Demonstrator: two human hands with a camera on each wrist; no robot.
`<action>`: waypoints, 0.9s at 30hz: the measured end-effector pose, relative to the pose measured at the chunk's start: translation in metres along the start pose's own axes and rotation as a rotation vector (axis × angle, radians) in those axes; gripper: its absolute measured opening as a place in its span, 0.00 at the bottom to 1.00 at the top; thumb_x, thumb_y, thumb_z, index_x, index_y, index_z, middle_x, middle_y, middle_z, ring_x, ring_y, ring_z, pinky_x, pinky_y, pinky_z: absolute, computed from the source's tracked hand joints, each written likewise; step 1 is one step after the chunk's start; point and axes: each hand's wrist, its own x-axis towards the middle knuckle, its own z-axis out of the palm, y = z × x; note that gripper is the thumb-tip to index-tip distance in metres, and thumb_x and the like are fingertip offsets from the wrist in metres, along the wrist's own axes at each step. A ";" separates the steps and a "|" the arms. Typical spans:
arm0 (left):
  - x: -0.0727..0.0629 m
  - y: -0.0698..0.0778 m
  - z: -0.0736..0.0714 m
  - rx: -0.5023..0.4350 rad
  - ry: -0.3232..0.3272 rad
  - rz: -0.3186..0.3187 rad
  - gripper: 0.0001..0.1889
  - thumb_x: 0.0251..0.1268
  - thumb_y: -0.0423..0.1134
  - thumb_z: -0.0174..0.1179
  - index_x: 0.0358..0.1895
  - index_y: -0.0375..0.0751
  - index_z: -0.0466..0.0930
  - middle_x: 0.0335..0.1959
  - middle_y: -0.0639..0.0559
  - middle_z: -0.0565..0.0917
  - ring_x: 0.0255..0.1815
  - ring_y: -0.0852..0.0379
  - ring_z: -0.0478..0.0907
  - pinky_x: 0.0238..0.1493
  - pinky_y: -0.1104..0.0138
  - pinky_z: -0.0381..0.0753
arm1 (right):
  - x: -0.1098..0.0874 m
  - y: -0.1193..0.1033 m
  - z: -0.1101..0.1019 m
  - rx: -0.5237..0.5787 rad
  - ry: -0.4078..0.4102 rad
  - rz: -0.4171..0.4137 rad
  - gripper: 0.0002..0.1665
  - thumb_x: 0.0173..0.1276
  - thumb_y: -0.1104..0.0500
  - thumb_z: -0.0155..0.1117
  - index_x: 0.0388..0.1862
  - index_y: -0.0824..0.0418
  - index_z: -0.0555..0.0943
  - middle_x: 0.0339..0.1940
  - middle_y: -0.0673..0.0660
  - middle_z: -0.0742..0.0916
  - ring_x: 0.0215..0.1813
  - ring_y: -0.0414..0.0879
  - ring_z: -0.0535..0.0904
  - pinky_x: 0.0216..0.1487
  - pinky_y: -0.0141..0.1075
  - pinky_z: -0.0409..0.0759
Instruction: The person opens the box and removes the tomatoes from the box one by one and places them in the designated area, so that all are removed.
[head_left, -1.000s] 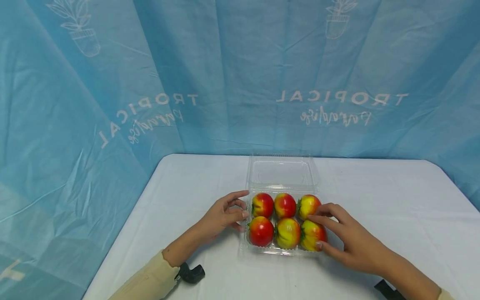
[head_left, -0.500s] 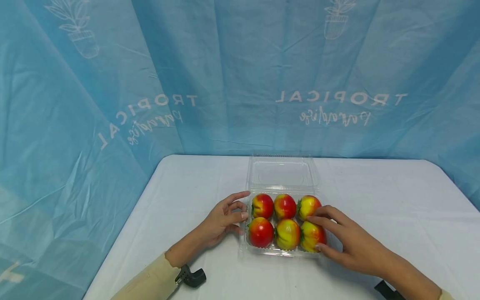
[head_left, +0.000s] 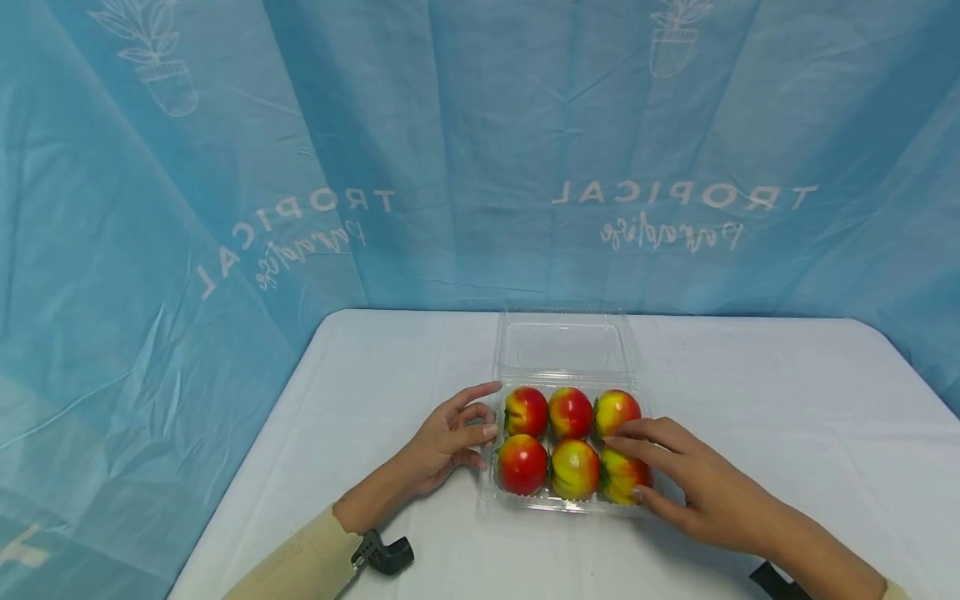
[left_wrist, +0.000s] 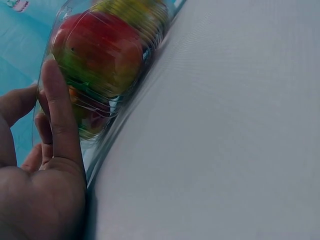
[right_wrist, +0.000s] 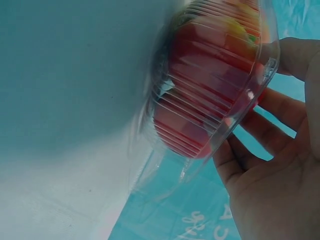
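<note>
I judged light pressure best — my right hand (head_left: 693,477) had its fingers curled round the front-right fruit (head_left: 624,479) inside the clear container (head_left: 551,505), while my left hand (head_left: 441,440), fingers relaxed, touched its edge.

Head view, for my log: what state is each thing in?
Clear container, open
Lid, folded back
Six fruits, seated in two rows of three
Left hand, at the container's left edge, grip unclear
Right hand, curled over the front-right fruit
White cloth, spread, lightly creased
Blue backdrop, hanging, creased
</note>
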 end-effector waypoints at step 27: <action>0.000 -0.002 -0.002 -0.020 -0.021 0.003 0.38 0.76 0.30 0.64 0.84 0.44 0.59 0.46 0.51 0.77 0.37 0.61 0.80 0.33 0.68 0.90 | 0.006 -0.004 -0.008 -0.021 -0.084 -0.004 0.39 0.65 0.57 0.81 0.74 0.43 0.77 0.71 0.41 0.78 0.66 0.40 0.76 0.62 0.37 0.86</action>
